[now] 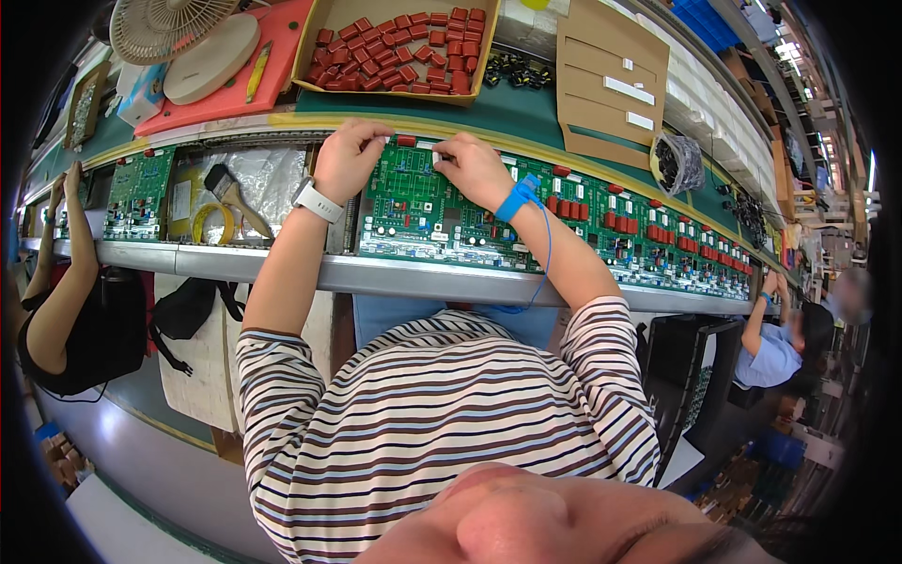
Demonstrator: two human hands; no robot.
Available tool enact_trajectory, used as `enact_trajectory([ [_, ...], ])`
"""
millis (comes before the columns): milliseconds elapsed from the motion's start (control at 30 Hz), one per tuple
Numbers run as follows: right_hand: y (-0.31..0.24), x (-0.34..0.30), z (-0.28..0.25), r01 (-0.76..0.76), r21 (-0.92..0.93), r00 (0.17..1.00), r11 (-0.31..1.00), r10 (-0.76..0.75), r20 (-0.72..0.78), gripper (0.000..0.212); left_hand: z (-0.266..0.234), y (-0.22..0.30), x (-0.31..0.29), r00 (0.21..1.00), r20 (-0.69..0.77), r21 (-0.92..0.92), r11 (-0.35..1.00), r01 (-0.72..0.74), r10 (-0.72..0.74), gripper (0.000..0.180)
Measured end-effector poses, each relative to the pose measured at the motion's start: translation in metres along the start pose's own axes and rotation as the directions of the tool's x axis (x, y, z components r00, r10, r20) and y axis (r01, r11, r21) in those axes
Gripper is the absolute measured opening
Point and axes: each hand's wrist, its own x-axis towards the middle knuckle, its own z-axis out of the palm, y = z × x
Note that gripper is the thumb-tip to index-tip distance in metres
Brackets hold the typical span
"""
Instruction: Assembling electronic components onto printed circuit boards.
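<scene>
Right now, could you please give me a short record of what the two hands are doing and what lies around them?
Left hand: at the top left edge of the green circuit board
Right hand: fingers on the board's top edge, blue wrist strap on the wrist
Left wrist: white watch
Beyond the board: cardboard box of red parts
Left of the board: brush, tape roll
Right: row of more boards

Green circuit board [423,211] lies flat on the conveyor rail.
</scene>
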Motion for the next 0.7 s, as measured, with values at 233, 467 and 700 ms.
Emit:
enact_trajectory([
  [233,-0.006,0.001,0.0,0.029,-0.06,1.0,0.998,-0.028,0.012,0.023,0.002,0.01,-0.002,0.97,0.084,0.03,0.974,0.225,-0.226,0.02],
  [467,-0.008,-0.001,0.006,0.091,-0.164,0.996,0.982,-0.09,0.008,0.024,0.005,0.002,-0.003,0.996,0.083,0.108,0.993,-0.038,0.029,0.019],
  [700,-0.008,-0.001,0.012,0.125,-0.266,0.992,0.956,-0.123,0.022,0.024,0.009,0.009,-0.003,0.997,0.078,0.148,0.989,-0.017,0.006,0.022],
])
